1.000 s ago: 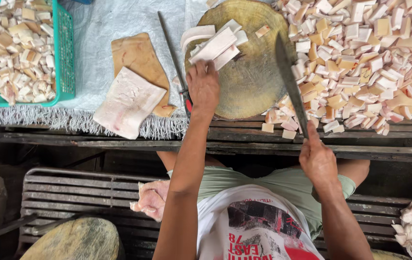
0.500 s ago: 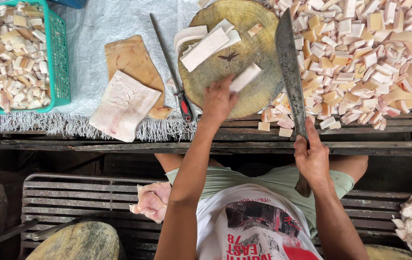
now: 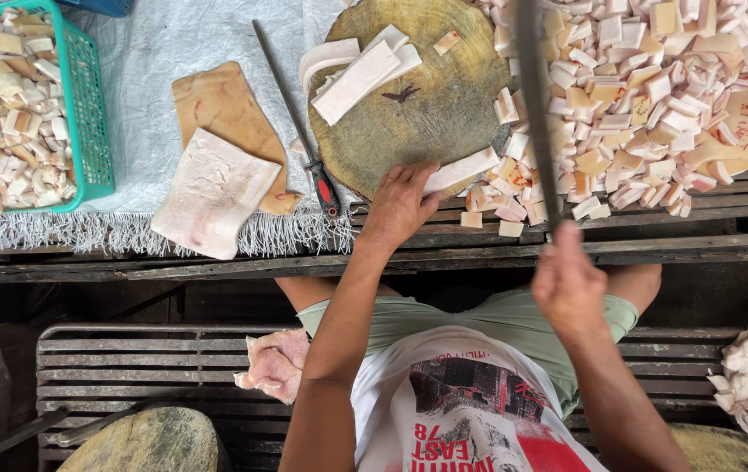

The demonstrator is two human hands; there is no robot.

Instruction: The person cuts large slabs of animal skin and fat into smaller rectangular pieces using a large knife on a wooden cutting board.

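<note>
A green basket (image 3: 86,105) of cubes sits at nine o'clock. The left hand (image 3: 402,203) has its grip clamped on a pale strip (image 3: 461,170) at the round chopping block's (image 3: 435,114) five o'clock edge. The right hand (image 3: 566,284) grips a raised cleaver (image 3: 536,96).

A green basket (image 3: 93,105) of cubes sits beside two slabs (image 3: 217,188).

Bare chopping block (image 3: 431,122) centre (open), hemmed by strips (image 3: 356,74) and cubes (image 3: 645,96).

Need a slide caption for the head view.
Left hand holds a strip on the round board; right hand raises a cleaver.
</note>
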